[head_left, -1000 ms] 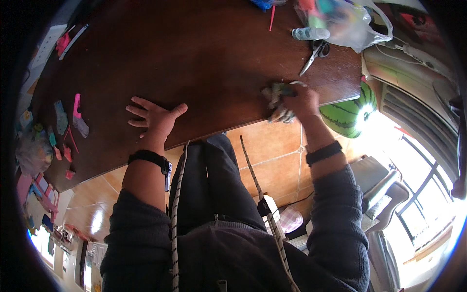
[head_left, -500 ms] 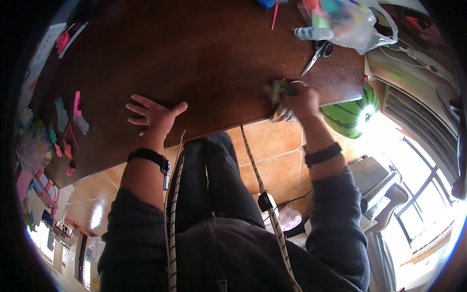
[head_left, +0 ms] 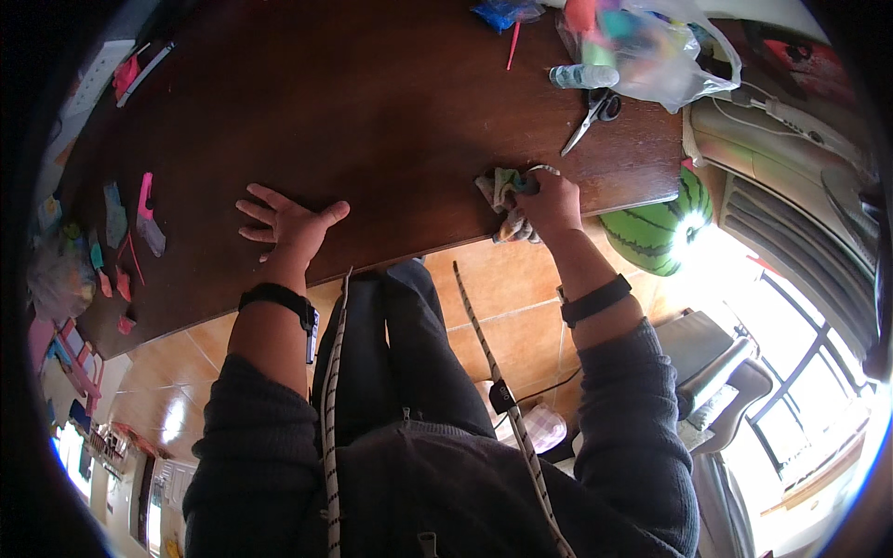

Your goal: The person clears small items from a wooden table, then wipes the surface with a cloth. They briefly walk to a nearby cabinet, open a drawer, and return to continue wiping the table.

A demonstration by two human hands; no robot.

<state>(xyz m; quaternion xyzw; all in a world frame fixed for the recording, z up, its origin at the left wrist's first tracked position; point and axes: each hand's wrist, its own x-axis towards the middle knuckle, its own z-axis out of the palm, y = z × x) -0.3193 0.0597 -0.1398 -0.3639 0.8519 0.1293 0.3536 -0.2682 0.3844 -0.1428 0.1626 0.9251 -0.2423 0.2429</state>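
My left hand lies on the dark brown table near its front edge, fingers spread and holding nothing. Toward the right end of the same edge, my right hand is closed on a crumpled multicoloured cloth. The cloth lies against the tabletop, and part of it hangs at the table's edge. Some of the fingers are hidden behind the back of the hand. Beyond the right hand lies a pair of scissors with black handles, its blades partly open.
A clear bottle and a plastic bag of colourful items sit at the far right. Small pink and grey pieces lie at the left beside another plastic bag. A watermelon-patterned ball is beyond the right table corner.
My right hand has moved a little left along the table edge with the cloth. The left hand stays flat in about the same place. The whole view has shifted slightly.
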